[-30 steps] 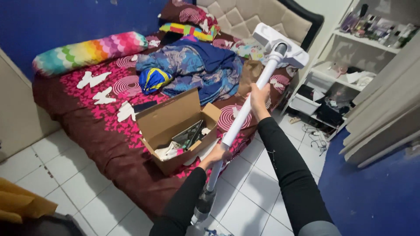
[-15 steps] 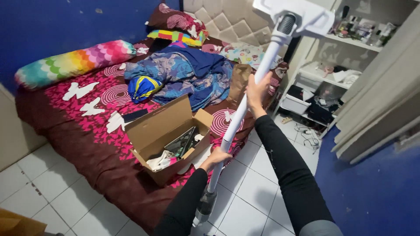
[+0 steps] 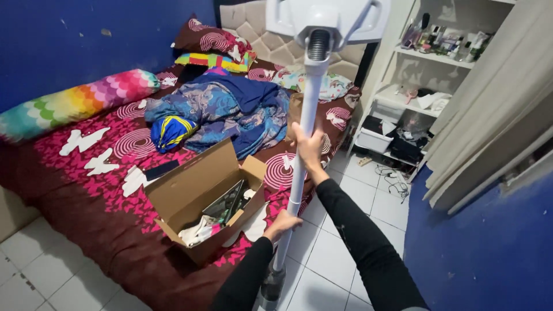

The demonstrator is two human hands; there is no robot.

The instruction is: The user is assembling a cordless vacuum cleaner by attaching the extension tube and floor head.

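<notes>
Both hands are wrapped around one white stick vacuum tube (image 3: 304,115), which stands nearly upright in front of the person. Higher up, the right hand (image 3: 309,147) closes its fingers round the tube about midway along it; lower down, the left hand (image 3: 283,222) grips the same tube just above its grey lower section (image 3: 272,283), which hangs over the white tiled floor (image 3: 334,259). One white floor head (image 3: 324,20) sits at the top end of the tube, raised in front of the padded beige headboard (image 3: 271,40). Both arms are in black sleeves.

Left of the tube lies one bed with a dark red cover (image 3: 86,173) printed with pink circles and white butterfly shapes. One open cardboard box (image 3: 199,198) rests on the cover at the bed's near edge, just beside the left hand; its flaps stand up and it holds flat dark items and some white cloth. One rainbow-scalloped bolster (image 3: 69,103) lies along the blue wall (image 3: 86,40). Two pillows are stacked at the headboard, one dark red (image 3: 207,39) above one with bright coloured blocks (image 3: 216,60). One crumpled blue patterned blanket (image 3: 230,109) sits mid-bed, with one blue and yellow bundle (image 3: 170,129) touching its left side.

One white shelving unit (image 3: 415,80) stands to the right, crowded with small bottles too small to count.
</notes>
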